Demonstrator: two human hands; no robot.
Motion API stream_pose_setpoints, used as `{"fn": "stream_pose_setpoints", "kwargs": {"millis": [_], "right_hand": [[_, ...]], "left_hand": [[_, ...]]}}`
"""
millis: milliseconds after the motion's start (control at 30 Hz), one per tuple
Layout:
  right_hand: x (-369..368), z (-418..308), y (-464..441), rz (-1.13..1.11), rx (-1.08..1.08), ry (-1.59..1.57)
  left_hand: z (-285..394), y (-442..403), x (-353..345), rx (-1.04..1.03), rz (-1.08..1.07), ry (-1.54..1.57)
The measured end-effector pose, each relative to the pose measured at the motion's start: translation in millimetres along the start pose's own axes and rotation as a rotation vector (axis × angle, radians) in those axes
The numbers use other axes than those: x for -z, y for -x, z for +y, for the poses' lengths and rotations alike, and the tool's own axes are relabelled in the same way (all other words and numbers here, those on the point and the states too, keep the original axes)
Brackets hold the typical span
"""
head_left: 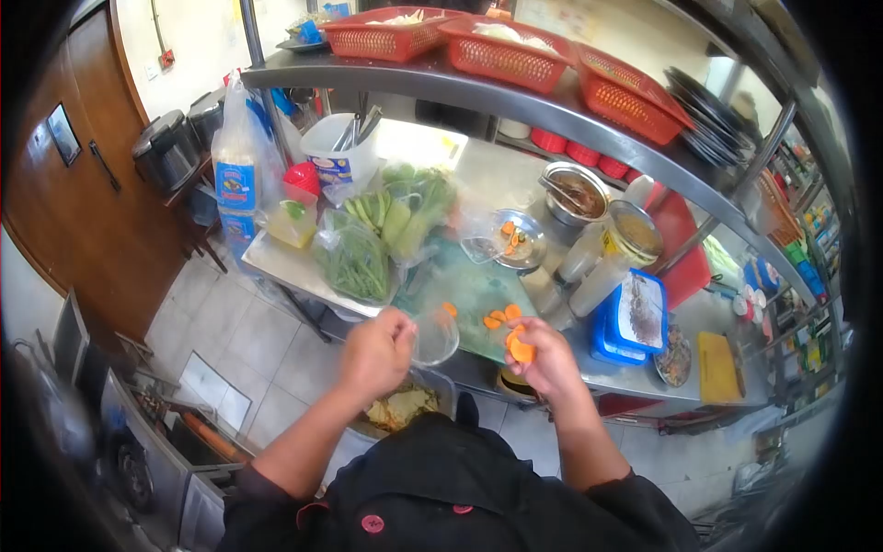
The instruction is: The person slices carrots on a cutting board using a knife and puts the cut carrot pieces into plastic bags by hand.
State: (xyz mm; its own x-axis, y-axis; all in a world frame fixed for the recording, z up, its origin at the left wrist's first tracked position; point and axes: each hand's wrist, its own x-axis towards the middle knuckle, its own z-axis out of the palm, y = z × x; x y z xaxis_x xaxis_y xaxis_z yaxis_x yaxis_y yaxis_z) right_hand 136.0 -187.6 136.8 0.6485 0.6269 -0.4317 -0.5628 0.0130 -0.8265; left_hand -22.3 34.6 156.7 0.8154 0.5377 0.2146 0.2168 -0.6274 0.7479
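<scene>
My left hand [375,350] is closed on the rim of a clear plastic cup [435,339], tilted at the near edge of a green cutting board [437,283]. Orange carrot slices [521,348] are pinched in my right hand [550,366], to the right of the cup. More carrot slices [498,317] lie on the board just beyond that hand. A single orange piece [449,309] shows behind the cup. Farther back, a small metal plate [531,260] holds some orange pieces.
Bagged green vegetables [354,258] lie left of the board. A metal bowl [572,217] with a ladle and a blue-rimmed tub [635,317] stand to the right. Red baskets [504,60] line the steel shelf overhead. Below the counter sits a bin of scraps [405,405].
</scene>
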Motion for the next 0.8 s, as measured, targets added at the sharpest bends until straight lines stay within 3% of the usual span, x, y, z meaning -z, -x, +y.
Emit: {"fn": "stream_pose_setpoints", "kwargs": {"millis": [100,167,200,233,300,367,433,467,567,700,800], "right_hand": [[-13.0,1.1,21.1,-0.178,0.134,-0.141],[-44.5,18.4,22.7,-0.281,0.316,0.066],[-47.2,40.4,7.9,-0.225,0.457,0.375],[-47.4,60.0,-15.3,-0.182,0.589,0.695],[-49.6,69.0,-28.7,-0.215,0.448,0.697],[-52.3,72.3,-32.0,-0.256,0.304,0.690],[-61.2,68.6,-23.8,-0.435,0.036,0.842],[-55.7,82.5,-30.1,-0.436,0.165,1.016],[-58.4,76.2,-28.0,-0.425,0.214,1.295],[-48.9,75.1,-31.5,-0.395,0.305,1.378],[-40.5,70.0,-26.3,-0.389,0.368,1.312]], "left_hand": [[-8.0,14.1,-32.1,0.054,-0.088,0.105],[-4.9,19.7,-48.2,0.025,-0.123,0.274],[-8.8,24.3,-61.1,0.133,-0.177,0.493],[-16.2,25.9,-67.3,0.138,-0.195,0.496],[-31.8,27.6,-71.2,0.403,-0.190,0.691],[-37.3,34.7,-72.1,0.395,-0.180,0.730],[-49.9,43.3,-71.8,0.440,-0.258,0.723],[-51.9,46.2,-72.3,0.485,-0.279,0.661],[-61.1,57.1,-78.7,0.481,-0.299,0.597],[-70.2,59.8,-86.4,0.484,-0.297,0.511],[-76.7,57.9,-93.5,0.347,-0.224,0.397]]}}
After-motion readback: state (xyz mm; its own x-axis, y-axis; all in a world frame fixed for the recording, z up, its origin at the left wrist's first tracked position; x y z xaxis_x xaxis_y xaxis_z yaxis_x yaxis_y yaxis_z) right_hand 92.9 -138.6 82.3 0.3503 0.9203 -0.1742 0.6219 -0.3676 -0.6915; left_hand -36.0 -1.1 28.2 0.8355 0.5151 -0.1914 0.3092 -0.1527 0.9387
